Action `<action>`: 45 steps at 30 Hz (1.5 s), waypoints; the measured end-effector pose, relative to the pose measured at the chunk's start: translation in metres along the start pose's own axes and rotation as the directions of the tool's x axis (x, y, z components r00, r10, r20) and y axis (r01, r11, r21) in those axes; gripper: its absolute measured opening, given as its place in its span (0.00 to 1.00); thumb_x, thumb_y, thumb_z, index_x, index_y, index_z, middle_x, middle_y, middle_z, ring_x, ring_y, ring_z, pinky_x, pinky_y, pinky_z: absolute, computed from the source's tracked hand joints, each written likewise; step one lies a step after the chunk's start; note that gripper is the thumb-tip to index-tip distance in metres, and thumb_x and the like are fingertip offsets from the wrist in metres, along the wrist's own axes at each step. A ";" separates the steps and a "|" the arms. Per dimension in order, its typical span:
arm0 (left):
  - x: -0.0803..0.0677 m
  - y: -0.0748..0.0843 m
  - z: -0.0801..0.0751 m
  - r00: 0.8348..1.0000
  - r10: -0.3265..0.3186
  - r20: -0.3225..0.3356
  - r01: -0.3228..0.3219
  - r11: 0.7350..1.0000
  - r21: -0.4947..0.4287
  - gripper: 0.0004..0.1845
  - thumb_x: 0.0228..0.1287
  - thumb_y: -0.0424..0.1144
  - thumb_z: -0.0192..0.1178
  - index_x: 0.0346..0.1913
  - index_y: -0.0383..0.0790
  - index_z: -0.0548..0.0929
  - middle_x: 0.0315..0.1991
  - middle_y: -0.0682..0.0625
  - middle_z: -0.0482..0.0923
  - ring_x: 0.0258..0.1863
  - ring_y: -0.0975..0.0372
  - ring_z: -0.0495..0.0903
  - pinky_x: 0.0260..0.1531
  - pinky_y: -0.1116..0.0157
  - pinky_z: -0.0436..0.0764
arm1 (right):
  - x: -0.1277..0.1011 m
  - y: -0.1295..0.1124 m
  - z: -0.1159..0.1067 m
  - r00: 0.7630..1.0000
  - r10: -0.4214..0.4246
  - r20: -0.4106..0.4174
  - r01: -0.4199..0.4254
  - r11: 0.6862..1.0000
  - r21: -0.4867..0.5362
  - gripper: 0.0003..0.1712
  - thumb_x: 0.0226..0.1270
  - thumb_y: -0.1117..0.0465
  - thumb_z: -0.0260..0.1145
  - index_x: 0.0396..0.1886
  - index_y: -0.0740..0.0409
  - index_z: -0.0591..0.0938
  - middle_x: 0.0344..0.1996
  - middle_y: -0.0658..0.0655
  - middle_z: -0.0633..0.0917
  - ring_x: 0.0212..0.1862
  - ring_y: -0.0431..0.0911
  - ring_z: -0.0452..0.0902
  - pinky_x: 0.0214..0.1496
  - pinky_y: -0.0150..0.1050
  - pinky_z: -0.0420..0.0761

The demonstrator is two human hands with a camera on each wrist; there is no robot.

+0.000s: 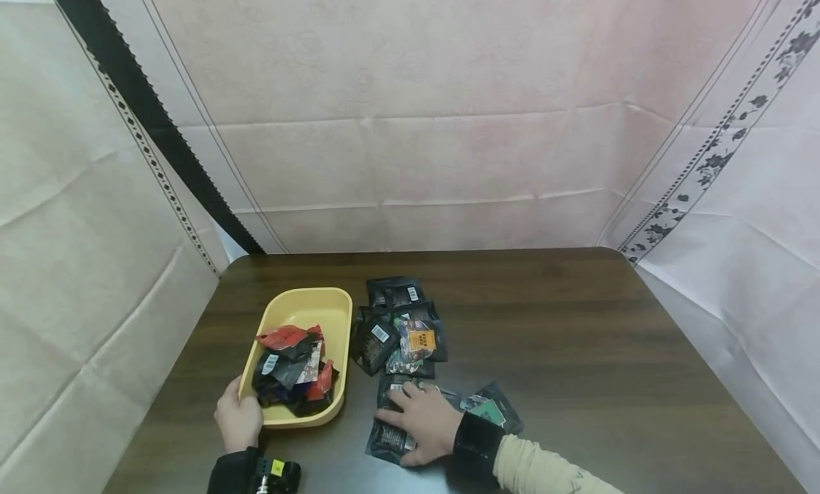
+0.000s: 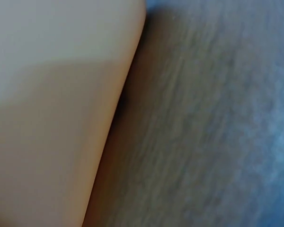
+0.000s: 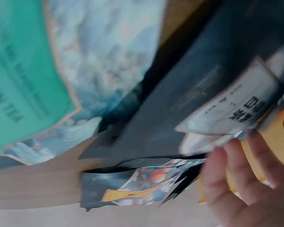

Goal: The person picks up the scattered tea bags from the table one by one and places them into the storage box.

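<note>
Tray (image 1: 314,307) on worktop (image 1: 551,330), L side, w/ red & black pouches (image 1: 288,369) in it; L hand (image 1: 239,417) grips its near-L rim. R hand (image 1: 428,423), fingers loosely spread, rests on black packs (image 1: 386,444) R of tray, more packs (image 1: 396,292) beyond.

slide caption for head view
Left hand holds a yellow tub of packets, right hand over dark packets on the table.
</note>
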State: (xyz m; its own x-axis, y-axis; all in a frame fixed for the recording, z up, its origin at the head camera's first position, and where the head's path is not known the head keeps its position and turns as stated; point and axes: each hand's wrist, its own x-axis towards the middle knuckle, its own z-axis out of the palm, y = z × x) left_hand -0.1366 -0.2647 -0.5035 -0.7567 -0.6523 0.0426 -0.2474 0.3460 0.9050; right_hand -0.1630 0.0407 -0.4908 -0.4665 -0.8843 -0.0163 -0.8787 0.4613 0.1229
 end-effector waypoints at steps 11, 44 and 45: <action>0.000 0.003 -0.002 0.999 -0.033 0.009 0.032 0.999 0.003 0.27 0.53 0.23 0.35 0.58 0.22 0.68 0.54 0.26 0.67 0.55 0.38 0.64 0.54 0.43 0.62 | 0.017 -0.025 -0.011 0.988 -0.039 0.150 0.049 0.997 -0.062 0.37 0.42 0.38 0.68 0.55 0.44 0.75 0.47 0.49 0.74 0.45 0.42 0.69 0.38 0.39 0.74; -0.006 0.006 -0.002 1.000 0.012 0.007 -0.011 1.000 -0.011 0.27 0.52 0.22 0.36 0.57 0.24 0.68 0.53 0.27 0.69 0.54 0.39 0.66 0.53 0.44 0.64 | 0.100 0.006 -0.077 0.942 0.226 -0.246 -0.198 0.971 0.134 0.13 0.52 0.59 0.66 0.40 0.53 0.78 0.29 0.50 0.78 0.22 0.41 0.72 0.19 0.31 0.70; -0.006 0.006 -0.002 1.000 0.011 0.005 -0.011 1.000 -0.008 0.26 0.52 0.22 0.36 0.57 0.24 0.68 0.53 0.27 0.69 0.54 0.39 0.66 0.53 0.44 0.64 | 0.105 0.006 -0.079 0.944 0.227 -0.239 -0.199 0.971 0.135 0.14 0.52 0.59 0.66 0.40 0.53 0.78 0.29 0.50 0.78 0.22 0.41 0.72 0.19 0.31 0.70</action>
State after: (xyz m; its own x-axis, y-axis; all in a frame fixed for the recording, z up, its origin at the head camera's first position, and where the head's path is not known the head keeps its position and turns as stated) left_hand -0.1325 -0.2598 -0.4976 -0.7622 -0.6453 0.0509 -0.2339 0.3478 0.9079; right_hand -0.2092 -0.0554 -0.4130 -0.6158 -0.7473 0.2498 -0.7736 0.6336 -0.0117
